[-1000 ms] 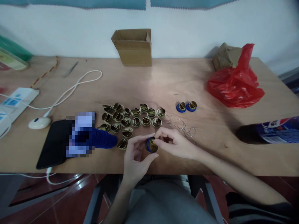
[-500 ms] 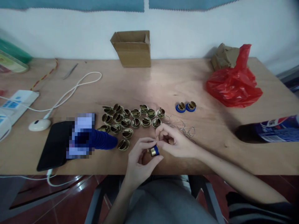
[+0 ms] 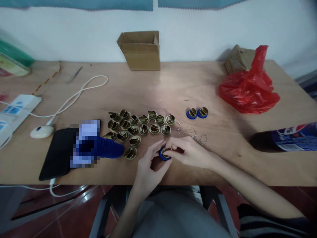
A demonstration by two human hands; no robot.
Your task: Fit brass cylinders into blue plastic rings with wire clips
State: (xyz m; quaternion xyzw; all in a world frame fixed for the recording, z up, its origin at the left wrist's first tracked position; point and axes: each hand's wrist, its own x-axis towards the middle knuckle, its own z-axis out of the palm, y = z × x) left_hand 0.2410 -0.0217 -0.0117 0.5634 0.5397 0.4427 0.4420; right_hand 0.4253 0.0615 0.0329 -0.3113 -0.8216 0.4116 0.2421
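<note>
Between the thumb and fingers of my left hand [image 3: 150, 167] is a round brass fitting with a blue ring [image 3: 164, 156] round its rim, its open side facing up. My right hand [image 3: 189, 152] pinches at the top of this fitting; whatever lies between those fingertips is too small to make out. Beyond my hands stand several brass fittings [image 3: 144, 130] without blue rings, grouped in loose rows. A stack of blue rings [image 3: 111, 147] lies on its side to the left. Thin wire rings [image 3: 192, 131] lie just past my right hand. Two fittings with blue rings [image 3: 192, 113] sit farther back.
On the left are a phone [image 3: 58, 150] with a cable, a white round device [image 3: 42, 131], a power strip [image 3: 18, 107] and tweezers [image 3: 74, 74]. A cardboard box [image 3: 143, 56] stands by the wall. A red plastic bag [image 3: 249, 91] and a cola bottle [image 3: 284, 137] are on the right.
The held fitting has turned from its side so that its open face points up. My right fingers have come down onto it, and the left fingers have closed round its rim.
</note>
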